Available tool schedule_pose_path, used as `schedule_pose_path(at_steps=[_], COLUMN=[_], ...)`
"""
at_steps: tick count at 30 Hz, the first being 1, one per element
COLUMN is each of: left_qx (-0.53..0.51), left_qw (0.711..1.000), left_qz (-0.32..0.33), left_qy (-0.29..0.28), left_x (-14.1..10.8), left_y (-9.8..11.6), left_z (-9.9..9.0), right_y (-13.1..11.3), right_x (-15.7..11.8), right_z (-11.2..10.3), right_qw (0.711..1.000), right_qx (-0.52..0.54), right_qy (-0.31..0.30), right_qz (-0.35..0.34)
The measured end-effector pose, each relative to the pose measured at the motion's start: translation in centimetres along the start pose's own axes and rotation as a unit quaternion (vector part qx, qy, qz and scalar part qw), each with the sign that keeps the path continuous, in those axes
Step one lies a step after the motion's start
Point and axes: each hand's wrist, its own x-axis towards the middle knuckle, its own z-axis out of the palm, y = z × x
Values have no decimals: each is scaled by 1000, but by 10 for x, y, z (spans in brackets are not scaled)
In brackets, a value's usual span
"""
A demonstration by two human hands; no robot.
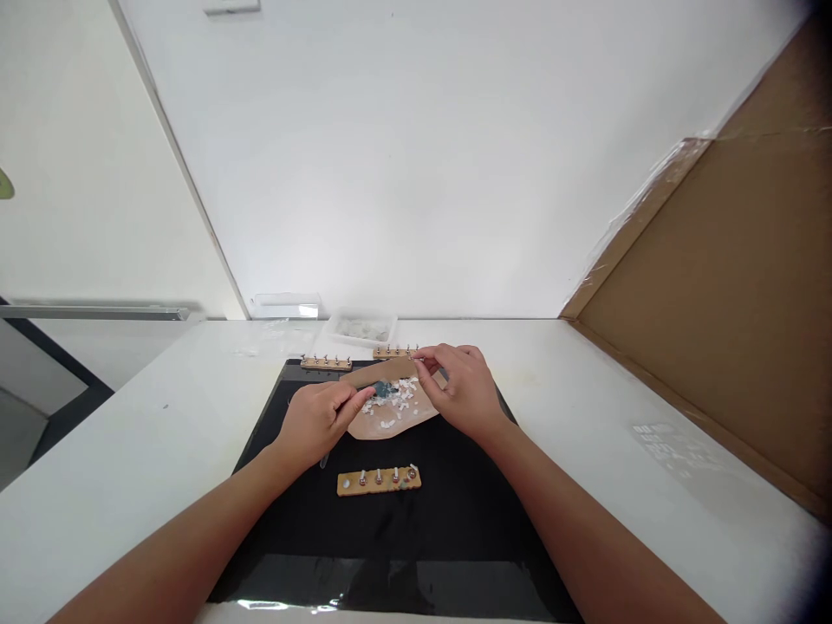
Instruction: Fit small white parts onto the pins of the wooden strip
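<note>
My left hand [318,420] is closed, thumb pressed against the curled fingers, over the left side of a tan sheet [383,426]. What it holds is hidden; a thin clear piece [324,460] sticks out below it. White bits [404,394] and a dark blue-grey lump [385,389] lie on the sheet, the lump close to my left thumb tip. My right hand [460,386] pinches with thumb and forefinger above the sheet's right side; anything between the fingertips is too small to name.
In front lies a wooden strip [380,490] with several small upright pieces, on a black mat [377,537]. Two similar strips, a left one [326,365] and a right one [383,354], sit behind. A clear tray [361,339] stands near the wall. Cardboard [715,286] rises at right.
</note>
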Motion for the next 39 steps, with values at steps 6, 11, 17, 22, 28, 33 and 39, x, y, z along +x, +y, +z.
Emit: schedule_pose_path(at_steps=[6, 11, 17, 22, 28, 33, 39], left_qx=[-20, -32, -23, -37, -33, -27, -56], left_qw=[999, 998, 998, 996, 997, 997, 995], left_qz=[-33, -50, -61, -79, -73, -73, -83], left_qy=[-9, -21, -18, 9, 3, 2, 0], left_x=[0, 1, 2, 3, 2, 2, 1], left_y=[2, 4, 3, 4, -4, -9, -3], left_z=[-1, -3, -1, -3, 3, 7, 4], right_y=[0, 0, 6, 28, 40, 27, -11], right_x=[0, 0, 2, 6, 1, 2, 8], right_z=[0, 1, -4, -14, -10, -20, -55], right_qw=[1000, 1000, 999, 995, 987, 979, 909], right_qx=[7, 0, -31, -48, 26, 100, 213], right_qy=[8, -10, -20, 6, -52, -102, -340], right_qz=[-7, -11, 10, 91, 148, 148, 112])
